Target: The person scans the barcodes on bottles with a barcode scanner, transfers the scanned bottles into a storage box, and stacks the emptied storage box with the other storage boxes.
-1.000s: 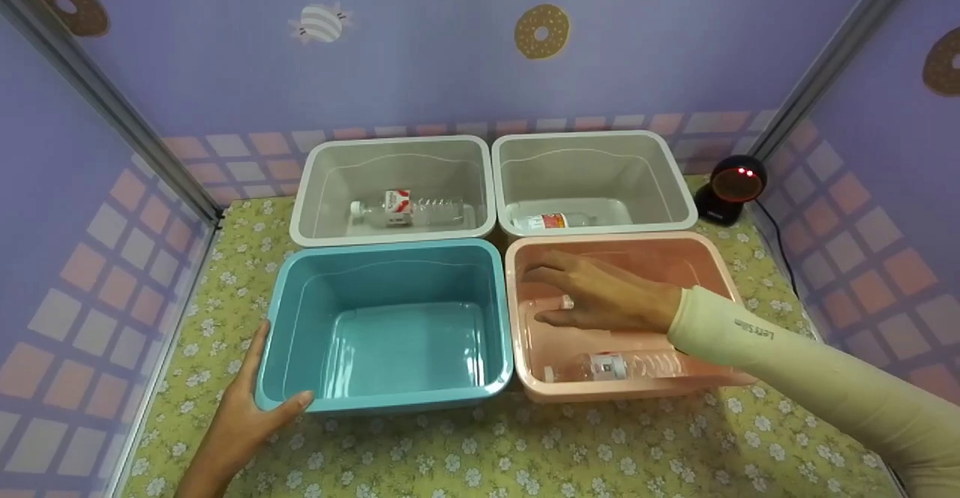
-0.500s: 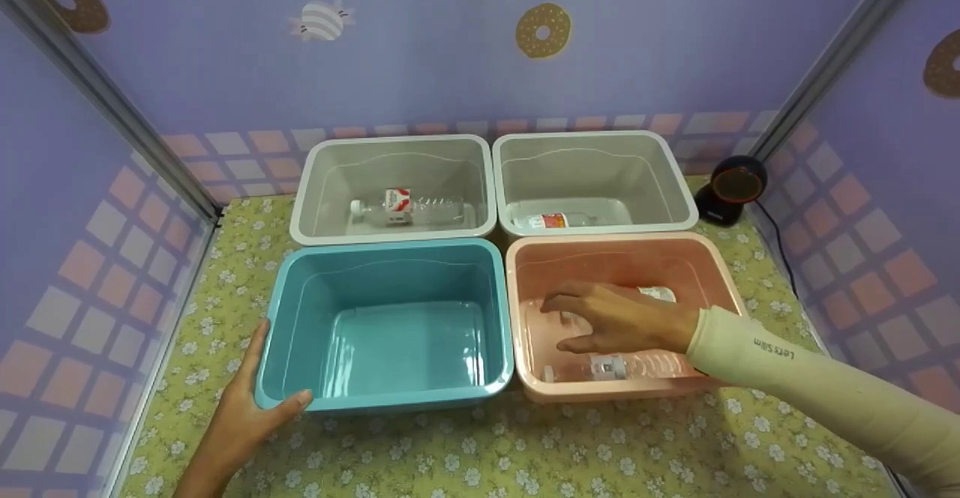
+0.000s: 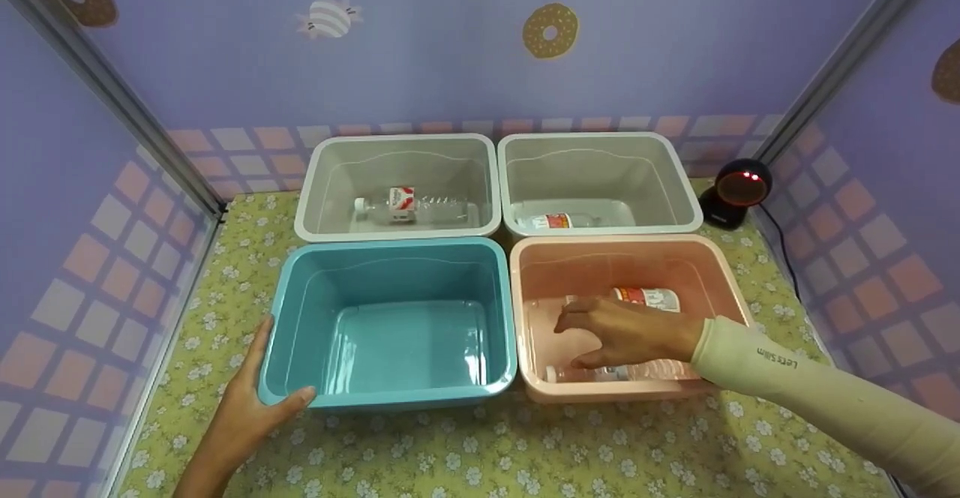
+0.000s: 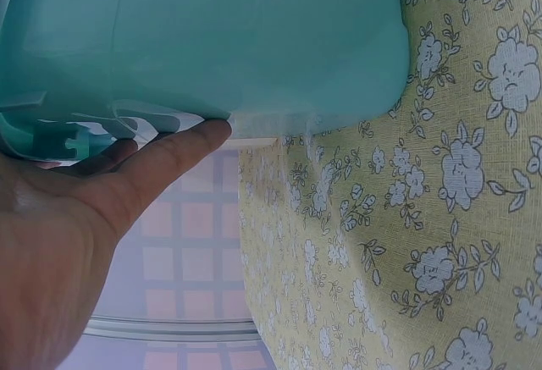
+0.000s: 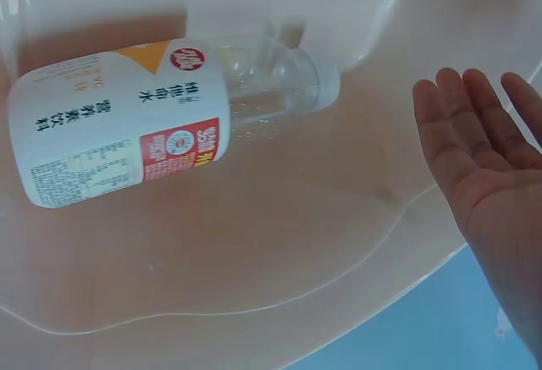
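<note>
My left hand (image 3: 244, 404) rests at the near left corner of a blue plastic bin (image 3: 375, 400), thumb over the front rim and straight fingers along the outer side. My right hand (image 3: 637, 333) hovers inside a peach bin (image 3: 592, 391), fingers spread and slightly bent, holding nothing. Behind it lies a bottle with a white and red label (image 3: 649, 299); its neck is partly covered by the hand in the head view. That bottle shows whole in the right wrist view, apart from the fingers (image 5: 445, 120). A clear bottle (image 3: 656, 370) lies along the near wall, partly hidden by the hand.
Two grey-white bins stand behind: the left one (image 3: 397, 138) holds a bottle with a red and white label (image 3: 402, 204), the right one (image 3: 592, 138) another bottle (image 3: 555, 220). A black scanner (image 3: 739, 190) with a cable stands at right. Purple panels (image 3: 420, 48) enclose the flowered table (image 3: 420, 460).
My right hand has moved nearer and slightly right inside the peach bin, uncovering the white-and-red-labelled bottle and covering part of the near clear one. My left hand has stayed at the blue bin.
</note>
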Motion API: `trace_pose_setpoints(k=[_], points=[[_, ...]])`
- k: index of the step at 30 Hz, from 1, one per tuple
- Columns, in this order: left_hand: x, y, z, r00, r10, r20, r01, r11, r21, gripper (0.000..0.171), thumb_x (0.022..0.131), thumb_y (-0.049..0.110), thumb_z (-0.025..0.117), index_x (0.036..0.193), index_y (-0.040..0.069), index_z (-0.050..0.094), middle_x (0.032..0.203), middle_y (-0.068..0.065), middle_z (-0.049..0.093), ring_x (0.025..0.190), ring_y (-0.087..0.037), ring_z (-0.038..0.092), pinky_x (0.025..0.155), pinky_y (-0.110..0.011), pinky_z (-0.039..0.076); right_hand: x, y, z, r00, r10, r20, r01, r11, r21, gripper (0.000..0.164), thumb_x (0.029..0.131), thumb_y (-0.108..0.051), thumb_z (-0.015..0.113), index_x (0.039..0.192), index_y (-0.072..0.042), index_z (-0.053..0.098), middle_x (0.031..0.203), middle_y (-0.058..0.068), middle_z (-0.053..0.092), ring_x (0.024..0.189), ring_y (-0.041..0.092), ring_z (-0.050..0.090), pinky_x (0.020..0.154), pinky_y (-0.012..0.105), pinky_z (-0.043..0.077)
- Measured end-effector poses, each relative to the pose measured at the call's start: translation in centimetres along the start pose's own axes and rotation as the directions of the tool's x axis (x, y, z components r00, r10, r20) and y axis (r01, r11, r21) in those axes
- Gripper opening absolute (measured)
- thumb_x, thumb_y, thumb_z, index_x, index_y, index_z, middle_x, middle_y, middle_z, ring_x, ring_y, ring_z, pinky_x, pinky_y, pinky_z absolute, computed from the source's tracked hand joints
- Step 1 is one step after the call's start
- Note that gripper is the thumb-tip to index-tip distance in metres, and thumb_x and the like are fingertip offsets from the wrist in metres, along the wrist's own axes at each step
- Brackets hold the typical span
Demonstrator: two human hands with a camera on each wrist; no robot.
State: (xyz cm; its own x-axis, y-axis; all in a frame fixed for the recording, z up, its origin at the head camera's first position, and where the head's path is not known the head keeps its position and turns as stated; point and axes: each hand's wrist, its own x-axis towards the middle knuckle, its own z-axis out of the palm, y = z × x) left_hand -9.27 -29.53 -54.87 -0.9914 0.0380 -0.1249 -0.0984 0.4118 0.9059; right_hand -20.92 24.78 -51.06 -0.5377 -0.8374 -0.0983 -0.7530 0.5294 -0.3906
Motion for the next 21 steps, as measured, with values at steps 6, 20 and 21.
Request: trace_pose_setpoints(k=[6,20,21], points=[[-0.1,0.1,-0.1,1.000,-0.008,0.006,0.008,1.000,0.007,0.117,0.101,0.024,0.081,0.177,0.042,-0.007,0.181,-0.030,0.004,0.151,-0.068,0.034,0.109,-0.078,0.048,-0.2,1.0,0.7,0.999,0.002,0.050,-0.002,1.000,0.011,0.046,0.098,-0.036,0.085,0.134,-0.008,0.076,0.133,0.005,0.074,0.122,0.021,0.070,0.103,0.047,0.061],[0.0,0.0,-0.1,1.000,0.000,0.002,0.000,1.000,-0.003,0.118,0.100,0.022,0.082,0.177,0.041,-0.006,0.181,-0.028,0.004,0.150,-0.068,0.036,0.107,-0.073,0.052,-0.7,2.1,1.3,0.963,0.070,0.259,-0.106,0.986,0.128,0.041,0.101,-0.022,0.079,0.139,-0.006,0.076,0.139,0.007,0.075,0.134,0.030,0.068,0.112,0.053,0.056],[0.0,0.0,-0.1,1.000,-0.003,0.002,0.003,1.000,0.001,0.118,0.101,0.023,0.082,0.177,0.042,-0.006,0.181,-0.028,0.004,0.150,-0.068,0.036,0.107,-0.074,0.051,-0.8,2.2,1.3,0.958,0.078,0.276,-0.118,0.984,0.133,0.042,0.100,-0.020,0.080,0.139,-0.006,0.076,0.139,0.007,0.074,0.134,0.030,0.068,0.112,0.054,0.056]])
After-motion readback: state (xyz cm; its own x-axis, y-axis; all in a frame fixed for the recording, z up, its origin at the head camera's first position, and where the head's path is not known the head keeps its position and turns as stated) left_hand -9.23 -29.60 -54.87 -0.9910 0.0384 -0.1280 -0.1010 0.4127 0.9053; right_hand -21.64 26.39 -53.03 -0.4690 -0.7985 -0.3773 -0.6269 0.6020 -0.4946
